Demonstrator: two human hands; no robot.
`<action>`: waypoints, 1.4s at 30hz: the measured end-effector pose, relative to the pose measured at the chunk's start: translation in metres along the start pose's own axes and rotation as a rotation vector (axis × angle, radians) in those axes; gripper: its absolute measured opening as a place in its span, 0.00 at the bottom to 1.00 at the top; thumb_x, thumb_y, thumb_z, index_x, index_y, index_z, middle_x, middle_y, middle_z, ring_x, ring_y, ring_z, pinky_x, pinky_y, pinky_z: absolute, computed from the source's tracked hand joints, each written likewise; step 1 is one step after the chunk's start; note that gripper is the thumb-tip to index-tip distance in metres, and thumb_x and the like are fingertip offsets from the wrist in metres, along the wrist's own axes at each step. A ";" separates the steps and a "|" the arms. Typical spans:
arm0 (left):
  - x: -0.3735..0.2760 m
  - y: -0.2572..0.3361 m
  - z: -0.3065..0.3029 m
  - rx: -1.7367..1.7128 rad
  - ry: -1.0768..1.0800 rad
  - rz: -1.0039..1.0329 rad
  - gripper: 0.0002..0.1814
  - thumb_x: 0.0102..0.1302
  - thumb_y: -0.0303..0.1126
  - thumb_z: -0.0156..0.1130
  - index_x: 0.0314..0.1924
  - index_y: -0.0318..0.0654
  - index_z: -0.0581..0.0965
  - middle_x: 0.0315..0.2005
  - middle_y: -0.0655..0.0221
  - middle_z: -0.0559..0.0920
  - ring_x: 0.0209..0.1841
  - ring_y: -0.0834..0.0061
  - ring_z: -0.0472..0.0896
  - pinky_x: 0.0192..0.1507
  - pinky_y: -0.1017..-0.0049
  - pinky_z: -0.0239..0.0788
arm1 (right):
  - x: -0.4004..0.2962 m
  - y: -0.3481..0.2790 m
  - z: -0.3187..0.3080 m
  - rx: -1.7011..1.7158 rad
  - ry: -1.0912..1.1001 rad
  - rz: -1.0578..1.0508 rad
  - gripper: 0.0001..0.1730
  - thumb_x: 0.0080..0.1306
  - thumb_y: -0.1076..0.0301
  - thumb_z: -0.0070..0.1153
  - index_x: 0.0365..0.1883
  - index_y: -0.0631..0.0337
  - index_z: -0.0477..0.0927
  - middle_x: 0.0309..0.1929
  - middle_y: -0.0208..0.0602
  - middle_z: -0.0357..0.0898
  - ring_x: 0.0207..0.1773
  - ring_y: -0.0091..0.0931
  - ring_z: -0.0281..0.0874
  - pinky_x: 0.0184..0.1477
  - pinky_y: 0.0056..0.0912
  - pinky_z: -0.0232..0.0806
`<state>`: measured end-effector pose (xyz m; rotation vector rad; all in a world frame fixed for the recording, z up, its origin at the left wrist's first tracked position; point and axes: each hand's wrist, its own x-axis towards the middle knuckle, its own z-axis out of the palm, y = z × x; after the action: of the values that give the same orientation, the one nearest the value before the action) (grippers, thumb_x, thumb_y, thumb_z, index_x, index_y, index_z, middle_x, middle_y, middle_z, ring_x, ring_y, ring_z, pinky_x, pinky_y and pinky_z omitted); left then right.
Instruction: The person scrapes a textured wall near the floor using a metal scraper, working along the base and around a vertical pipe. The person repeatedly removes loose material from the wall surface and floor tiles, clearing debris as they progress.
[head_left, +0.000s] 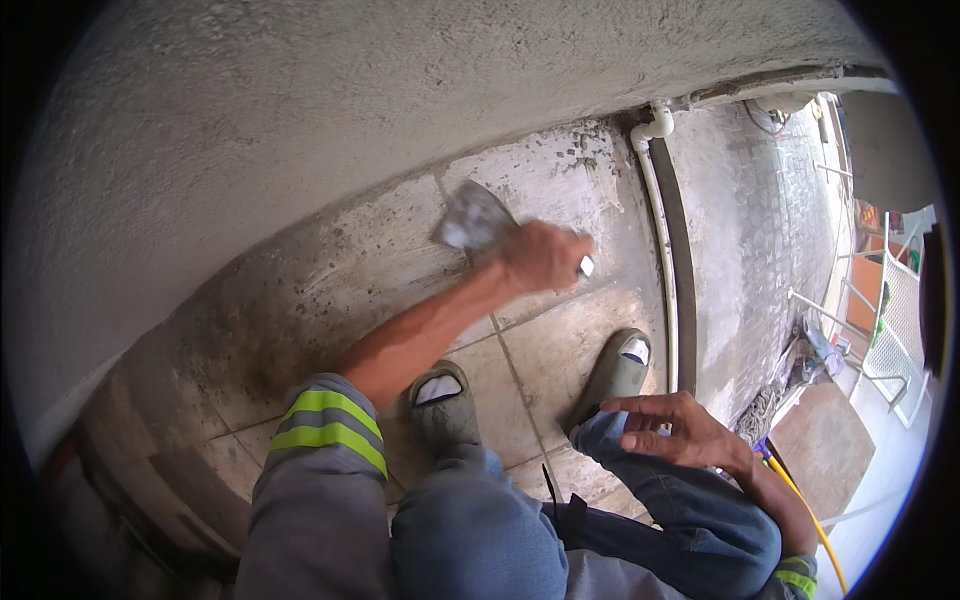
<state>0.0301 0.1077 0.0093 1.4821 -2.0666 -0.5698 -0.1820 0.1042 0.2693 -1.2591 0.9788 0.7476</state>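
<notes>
My left hand (544, 256), reaching across from the left, is closed around the handle of a broad-bladed scraper (477, 217). The blade points up and to the left over the whitish, stained floor tiles (352, 259) beside the wall; motion blur hides whether it touches them. A pale handle end shows past my fist. Over my bent knee in jeans, my right hand (679, 435) has loosely bent fingers apart and holds nothing. Dark spots and specks of residue (585, 142) mark the tiles near the wall.
A rough plastered wall (247, 112) curves along the upper left. A white plastic pipe (664, 225) runs along the tiles' right edge. My slides (442, 409) stand on the tiles. Farther right are a mop head (759, 414), a yellow pole (806, 510) and a white mesh chair (896, 330).
</notes>
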 end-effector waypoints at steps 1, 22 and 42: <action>-0.002 -0.003 -0.004 0.084 0.237 -0.128 0.03 0.58 0.26 0.59 0.29 0.44 0.78 0.15 0.70 0.79 0.11 0.79 0.72 0.11 0.77 0.65 | -0.003 0.000 0.002 0.035 -0.005 -0.019 0.29 0.69 0.54 0.66 0.63 0.62 0.78 0.40 0.36 0.85 0.44 0.23 0.81 0.49 0.30 0.72; 0.001 -0.004 -0.042 -0.048 0.513 -0.145 0.16 0.66 0.35 0.67 0.21 0.43 0.74 0.12 0.67 0.75 0.13 0.76 0.70 0.15 0.73 0.58 | -0.070 0.012 -0.008 -0.573 0.448 -0.254 0.22 0.62 0.56 0.71 0.47 0.64 0.85 0.26 0.35 0.78 0.28 0.27 0.79 0.34 0.35 0.73; -0.008 -0.023 -0.051 -0.137 0.477 0.113 0.17 0.68 0.35 0.63 0.19 0.47 0.75 0.09 0.76 0.71 0.10 0.84 0.65 0.11 0.77 0.54 | -0.111 0.079 -0.001 -0.463 0.735 -0.104 0.19 0.63 0.65 0.68 0.50 0.65 0.84 0.27 0.38 0.76 0.28 0.29 0.76 0.33 0.34 0.68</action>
<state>0.0816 0.1067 0.0334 1.2652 -1.6893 -0.2720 -0.2989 0.1235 0.3362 -2.0532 1.3519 0.4321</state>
